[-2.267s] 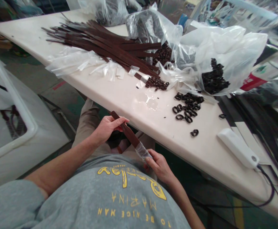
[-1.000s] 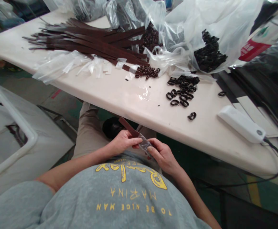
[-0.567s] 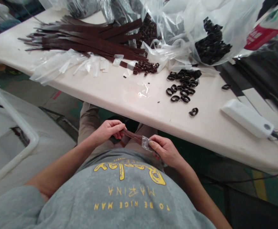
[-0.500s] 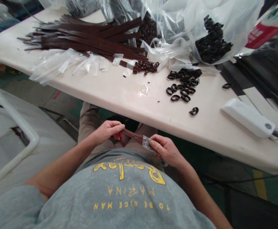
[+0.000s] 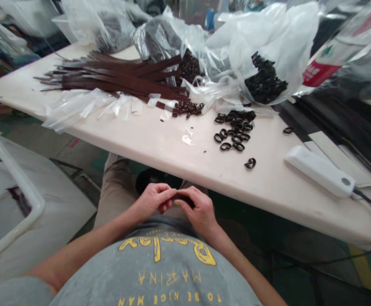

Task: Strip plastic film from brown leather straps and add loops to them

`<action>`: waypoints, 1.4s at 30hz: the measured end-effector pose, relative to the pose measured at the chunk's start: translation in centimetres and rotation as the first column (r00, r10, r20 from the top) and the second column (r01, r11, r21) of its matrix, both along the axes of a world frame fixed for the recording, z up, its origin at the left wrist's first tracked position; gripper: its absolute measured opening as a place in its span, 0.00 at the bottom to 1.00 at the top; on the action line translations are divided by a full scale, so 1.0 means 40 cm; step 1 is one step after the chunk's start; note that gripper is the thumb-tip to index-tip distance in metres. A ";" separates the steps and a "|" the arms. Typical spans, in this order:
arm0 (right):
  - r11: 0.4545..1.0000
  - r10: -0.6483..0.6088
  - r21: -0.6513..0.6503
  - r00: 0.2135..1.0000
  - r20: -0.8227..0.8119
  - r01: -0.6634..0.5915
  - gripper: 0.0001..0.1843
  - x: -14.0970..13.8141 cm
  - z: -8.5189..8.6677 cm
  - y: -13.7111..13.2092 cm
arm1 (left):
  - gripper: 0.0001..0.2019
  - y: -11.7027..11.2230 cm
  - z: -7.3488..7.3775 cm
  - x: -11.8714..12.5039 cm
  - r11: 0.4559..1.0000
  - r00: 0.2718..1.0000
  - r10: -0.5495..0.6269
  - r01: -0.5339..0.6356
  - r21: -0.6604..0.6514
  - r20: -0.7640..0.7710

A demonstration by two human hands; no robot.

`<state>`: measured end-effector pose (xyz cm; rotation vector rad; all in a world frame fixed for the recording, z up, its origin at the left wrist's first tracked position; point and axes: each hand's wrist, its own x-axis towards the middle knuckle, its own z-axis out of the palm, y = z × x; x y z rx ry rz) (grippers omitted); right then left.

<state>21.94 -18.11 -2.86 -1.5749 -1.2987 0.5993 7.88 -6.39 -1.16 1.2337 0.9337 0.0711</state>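
My left hand (image 5: 157, 198) and my right hand (image 5: 198, 209) meet in front of my shirt, below the table's front edge. Thumb and fingers of the left are pinched on the end of the brown strips. Curled around the same brown strips (image 5: 185, 198), my right hand hides most of them; only a small dark brown part shows between the hands. On the table lies a pile of long dark brown straps (image 5: 109, 78). Small brown loops (image 5: 188, 109) lie by the straps' right end. Larger black loops (image 5: 236, 127) are scattered further right.
Clear plastic bags stand at the back; one bag (image 5: 287, 42) contains black loops. Loose plastic pieces (image 5: 86, 106) lie along the white table's (image 5: 160, 146) near side. A white corded device (image 5: 319, 172) rests at the right. A white tube frame (image 5: 23, 182) stands at the left.
My hands have come together, closing the gap where the brown strips were stretched. The clear plastic at their right end is now hidden. The camera view has tilted up slightly.
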 end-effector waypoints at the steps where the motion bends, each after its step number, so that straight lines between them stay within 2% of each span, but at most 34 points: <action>1: 0.999 -0.012 0.030 0.999 0.029 0.012 0.06 -0.004 -0.006 -0.001 | 0.21 -0.004 -0.006 0.003 1.000 1.000 0.004 -0.004 -0.004 0.004; 7: 0.988 -0.072 0.154 0.939 0.337 0.021 0.08 0.001 -0.040 -0.005 | 0.24 -0.006 -0.052 0.022 0.995 0.998 0.046 -0.042 -0.091 0.039; 11: 0.990 -0.060 0.140 0.893 0.445 -0.003 0.09 0.012 -0.038 -0.001 | 0.24 0.009 -0.054 0.027 0.990 0.999 -0.003 0.009 -0.140 0.039; 16: 0.994 -0.009 0.100 0.904 0.428 -0.037 0.12 0.033 -0.045 -0.003 | 0.14 0.027 -0.031 0.021 0.977 0.983 -0.181 0.185 -0.105 0.040; 18: 0.996 0.003 0.085 0.927 0.374 -0.037 0.11 0.041 -0.050 -0.003 | 0.12 0.031 -0.024 0.020 0.981 0.981 -0.192 0.193 -0.026 0.039; 20: 0.998 0.011 0.053 0.956 0.294 -0.028 0.09 0.046 -0.053 -0.002 | 0.12 0.036 -0.019 0.021 0.968 0.973 -0.229 0.224 0.114 0.033; 21: 0.999 0.018 0.029 0.969 0.246 -0.026 0.08 0.048 -0.054 -0.002 | 0.12 0.040 -0.017 0.022 0.937 0.960 -0.279 0.267 0.226 0.018; 22: 1.000 0.024 0.001 0.980 0.199 -0.024 0.07 0.049 -0.054 -0.002 | 0.11 0.045 -0.015 0.022 0.874 0.938 -0.345 0.326 0.359 -0.012; 23: 0.999 0.028 -0.028 0.987 0.159 -0.024 0.06 0.050 -0.054 -0.002 | 0.11 0.051 -0.015 0.022 0.778 0.907 -0.417 0.389 0.493 -0.059; 25: 0.995 0.043 -0.093 0.994 0.102 -0.033 0.05 0.051 -0.055 -0.005 | 0.11 0.061 -0.015 0.019 0.543 0.833 -0.527 0.483 0.687 -0.169; 26: 0.992 0.054 -0.121 0.995 0.084 -0.044 0.05 0.051 -0.056 -0.007 | 0.11 0.064 -0.015 0.017 0.455 0.801 -0.560 0.512 0.729 -0.213; 27: 0.988 0.070 -0.140 0.995 0.076 -0.059 0.05 0.051 -0.058 -0.009 | 0.12 0.067 -0.016 0.015 0.400 0.777 -0.580 0.532 0.747 -0.243; 28: 0.986 0.089 -0.150 0.993 0.077 -0.077 0.04 0.051 -0.060 -0.011 | 0.12 0.069 -0.016 0.013 0.369 0.761 -0.592 0.548 0.751 -0.265; 32: 0.977 0.173 -0.148 0.974 0.149 -0.151 0.04 0.047 -0.073 -0.017 | 0.09 0.073 -0.008 0.008 0.318 0.733 -0.583 0.603 0.732 -0.350; 36: 0.985 0.152 -0.104 0.977 0.146 -0.138 0.06 0.039 -0.078 -0.015 | 0.06 0.077 0.002 0.015 0.291 0.706 -0.576 0.649 0.703 -0.413; 39: 0.992 0.113 -0.060 0.991 0.069 -0.109 0.07 0.038 -0.064 -0.011 | 0.07 0.077 0.014 0.029 0.303 0.700 -0.599 0.648 0.699 -0.389; 42: 0.995 0.094 -0.038 0.995 0.013 -0.093 0.07 0.045 -0.046 -0.010 | 0.08 0.093 0.045 0.053 0.337 0.675 -0.655 0.663 0.669 -0.339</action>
